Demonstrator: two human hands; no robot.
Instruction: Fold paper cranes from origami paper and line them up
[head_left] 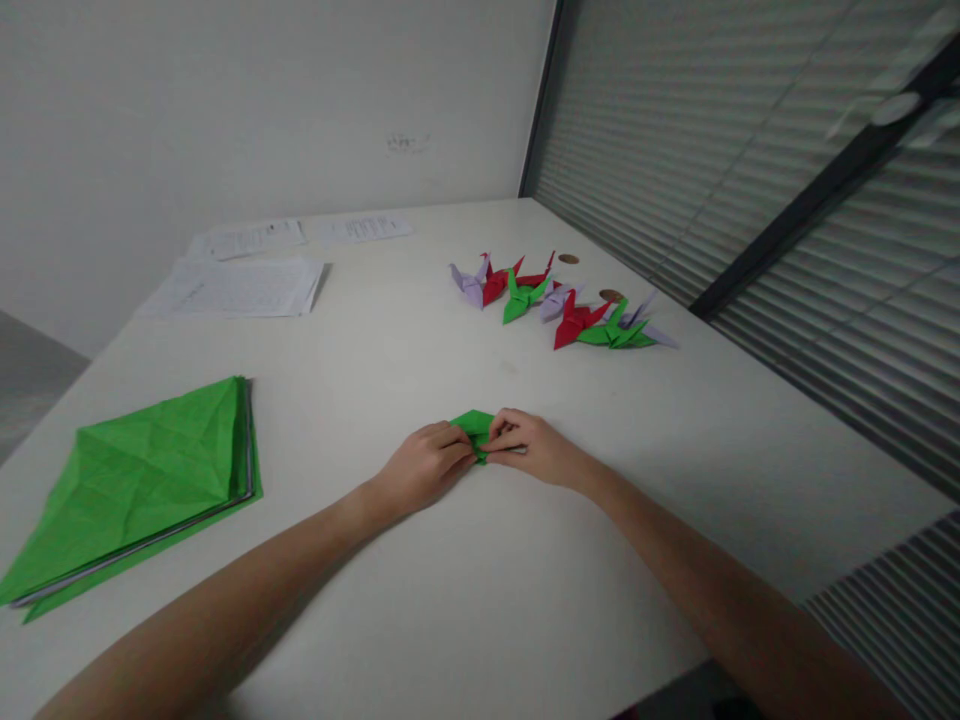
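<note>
A small folded piece of green origami paper (pixel 472 422) lies on the white table between my two hands. My left hand (pixel 429 464) is closed on its left side, with the fingertips pressed near the lower edge. From the right, my right hand (pixel 534 447) pinches the paper between thumb and fingers. Both hands cover much of the paper, so its full shape is hidden.
Several folded paper cranes (pixel 517 295) in red, green and lilac stand at the back right. A stack of creased green sheets (pixel 161 450) lies at the left. Printed papers (pixel 240 287) rest at the back left. Window blinds (pixel 675 150) border the right side.
</note>
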